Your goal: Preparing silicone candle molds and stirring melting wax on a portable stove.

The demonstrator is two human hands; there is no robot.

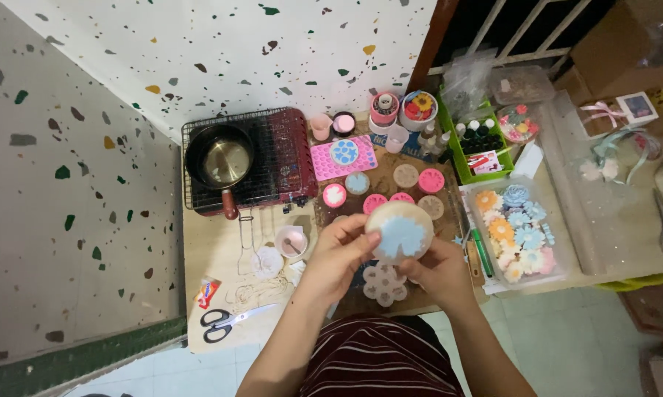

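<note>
Both hands are on the same thing here, right in the middle of the frame: a round whitish silicone mould with a pale blue flower-shaped cast in it (pixel 400 234). The left hand (pixel 336 257) grips it from the left side, thumb lying across the rim next to the blue flower. The right hand (pixel 440 270) cups it from below and to the right, fingers wrapped under the edge. So both are grasping it, neither loose nor clenched into a fist. The mould is held up off the wooden desk (pixel 221 257), its open face tilted toward the camera. It's round, so no real long axis, and it sits between the two hands, about as near to one as the other.

Directly under it on the desk lies a white flower-shaped mould with round cells (pixel 385 284). Just above, toward the top of the frame, is a cluster of small round pink and beige moulds (pixel 390 191) and a pink rectangular bubble-pattern mat (pixel 344 156). To the right, a clear tray of finished blue, orange and white flower pieces (pixel 514 231). Upper left has a dark saucepan (pixel 220 160) on a red portable stove with a wire grid (pixel 287 158). Black-handled scissors (pixel 232 320) lie at the lower left, well apart from the hands.
</note>
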